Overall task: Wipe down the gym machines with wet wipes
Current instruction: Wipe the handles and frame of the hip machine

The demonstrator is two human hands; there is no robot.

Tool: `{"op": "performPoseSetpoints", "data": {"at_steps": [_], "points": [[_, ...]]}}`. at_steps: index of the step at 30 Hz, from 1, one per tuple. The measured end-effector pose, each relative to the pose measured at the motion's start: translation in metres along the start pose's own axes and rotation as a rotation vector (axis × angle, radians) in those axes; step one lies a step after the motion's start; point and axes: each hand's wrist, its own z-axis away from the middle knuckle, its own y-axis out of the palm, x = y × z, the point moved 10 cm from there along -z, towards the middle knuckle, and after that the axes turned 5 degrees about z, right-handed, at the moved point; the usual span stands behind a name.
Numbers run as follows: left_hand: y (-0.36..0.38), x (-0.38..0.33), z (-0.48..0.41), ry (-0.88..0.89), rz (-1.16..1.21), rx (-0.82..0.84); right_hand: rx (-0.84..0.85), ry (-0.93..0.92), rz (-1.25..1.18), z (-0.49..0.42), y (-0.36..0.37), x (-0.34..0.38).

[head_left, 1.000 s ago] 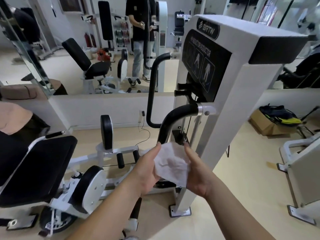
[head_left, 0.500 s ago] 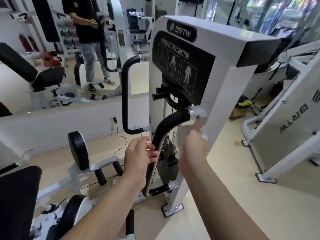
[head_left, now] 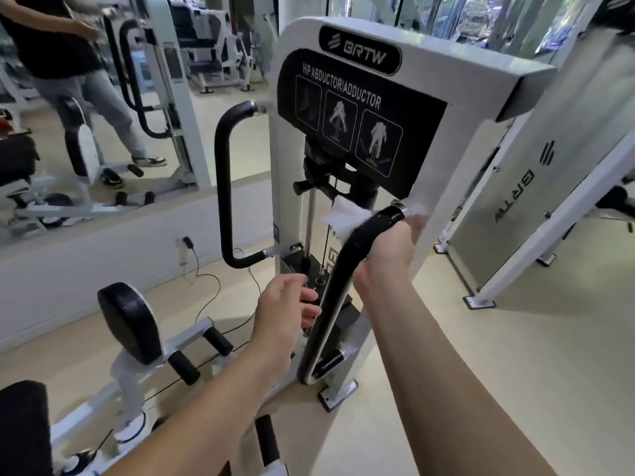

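Reaching up along the near black handle (head_left: 347,269) of the white hip abductor/adductor machine (head_left: 457,139), the right hand (head_left: 388,259) was closed around the bar near its top bend, pressing a white wet wipe (head_left: 347,216) against it; the wipe's loose edge stuck out to the left of the bar, just below the black instruction panel (head_left: 357,128). The left hand (head_left: 285,314) sat lower, beside the same handle at mid-height, its fingers curled loosely with the tips touching or nearly touching the bar, grasping nothing that could be made out. A second black handle (head_left: 223,187) curved off the machine's far side, well apart from both hands. Low on the left stood a round black leg pad (head_left: 129,321) on a white frame. Behind it a wall mirror (head_left: 103,108) reflected a standing person in a dark top and light trousers. Another white machine (head_left: 549,187) stood to the right on the pale floor.
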Motion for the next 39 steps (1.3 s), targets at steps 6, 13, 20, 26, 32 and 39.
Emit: {"op": "performPoseSetpoints", "data": {"at_steps": [6,13,20,26,32,39], "points": [[-0.003,0.002,-0.017,-0.016,-0.024,-0.009,0.015,-0.243,0.531,0.020,-0.002,-0.029],[-0.007,0.016,-0.024,-0.029,-0.070,-0.039,0.150,-0.426,0.900,0.006,-0.031,-0.093],[-0.011,0.028,-0.027,-0.056,-0.061,-0.087,0.472,-0.133,1.308,-0.012,-0.075,-0.186],[-0.009,0.044,-0.029,-0.101,-0.047,-0.122,0.238,-0.256,0.678,0.004,-0.011,-0.041],[-0.005,0.067,-0.019,-0.152,-0.083,-0.103,0.288,-0.277,0.862,0.000,-0.029,-0.103],[-0.036,0.094,-0.011,-0.219,-0.124,-0.163,0.246,0.212,0.768,-0.037,-0.081,-0.242]]}}
